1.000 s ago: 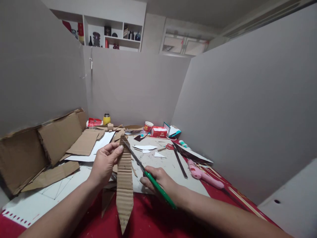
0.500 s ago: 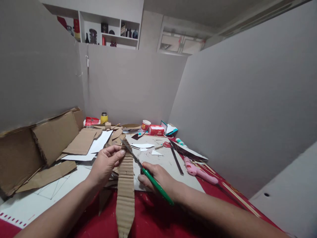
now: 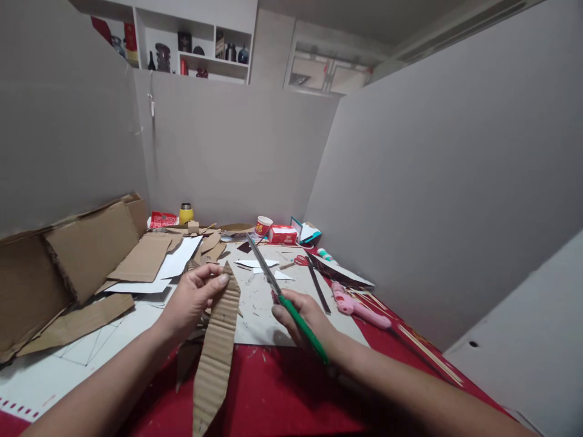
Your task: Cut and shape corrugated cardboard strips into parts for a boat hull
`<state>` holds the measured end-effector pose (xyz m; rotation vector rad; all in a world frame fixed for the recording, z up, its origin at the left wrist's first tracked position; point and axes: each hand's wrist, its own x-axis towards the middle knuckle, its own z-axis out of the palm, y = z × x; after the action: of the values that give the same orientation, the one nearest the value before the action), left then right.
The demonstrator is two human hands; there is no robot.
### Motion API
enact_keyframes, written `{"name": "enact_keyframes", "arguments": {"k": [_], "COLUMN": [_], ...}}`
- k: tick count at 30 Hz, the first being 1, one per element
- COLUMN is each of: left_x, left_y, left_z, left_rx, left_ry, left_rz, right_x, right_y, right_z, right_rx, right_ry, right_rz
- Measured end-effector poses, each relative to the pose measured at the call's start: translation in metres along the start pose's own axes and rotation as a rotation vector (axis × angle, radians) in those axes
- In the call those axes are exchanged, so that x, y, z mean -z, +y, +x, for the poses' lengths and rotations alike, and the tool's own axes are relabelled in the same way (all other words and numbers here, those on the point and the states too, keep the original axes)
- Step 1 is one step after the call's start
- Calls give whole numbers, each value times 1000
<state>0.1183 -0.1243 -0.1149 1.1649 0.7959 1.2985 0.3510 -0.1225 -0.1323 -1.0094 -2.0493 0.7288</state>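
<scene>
Between thumb and fingers, my left hand (image 3: 197,295) pinches the upper part of a long strip of corrugated cardboard (image 3: 217,346). The strip's top end comes to a point, and it hangs tilted over the red cloth. My right hand (image 3: 306,318) grips a pair of scissors with green handles (image 3: 304,331). Their metal blades (image 3: 264,262) point up and away, looking closed, to the right of the strip and apart from it. Part of the scissors' handle is hidden by my fingers.
A pink glue gun (image 3: 359,309) lies at right beside thin wooden sticks (image 3: 428,352). Red-handled scissors (image 3: 301,261) and paper scraps rest on the grey board (image 3: 259,321). Cardboard pieces (image 3: 98,243) are stacked at left. A paper cup (image 3: 263,226) and yellow jar (image 3: 186,213) stand at the back.
The scissors have moved off the cardboard strip, up and to the right, and a cut corner leaves its top pointed. The strip has tilted, its lower end swinging left.
</scene>
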Motion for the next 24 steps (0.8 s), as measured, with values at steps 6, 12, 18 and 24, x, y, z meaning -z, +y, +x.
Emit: {"name": "enact_keyframes", "arguments": {"k": [6,12,18,24], "left_x": [2,-1,-10,0], "left_y": [-1,3,-2,10], "left_z": [2,-2,-9,-3], "left_rx": [-25,53,72,128], "left_ry": [-33,-149,-334,-263], "left_rz": [-13,49,233,312], "right_x": [13,10,-2,-3], "right_y": [-2,-6,-30,-32], "right_z": [-6,-1,23,43], "right_rx": [25,-88,-135,-14], "right_ry": [-153,-68,-70,-33], "right_rz": [-239,35,475,413]}}
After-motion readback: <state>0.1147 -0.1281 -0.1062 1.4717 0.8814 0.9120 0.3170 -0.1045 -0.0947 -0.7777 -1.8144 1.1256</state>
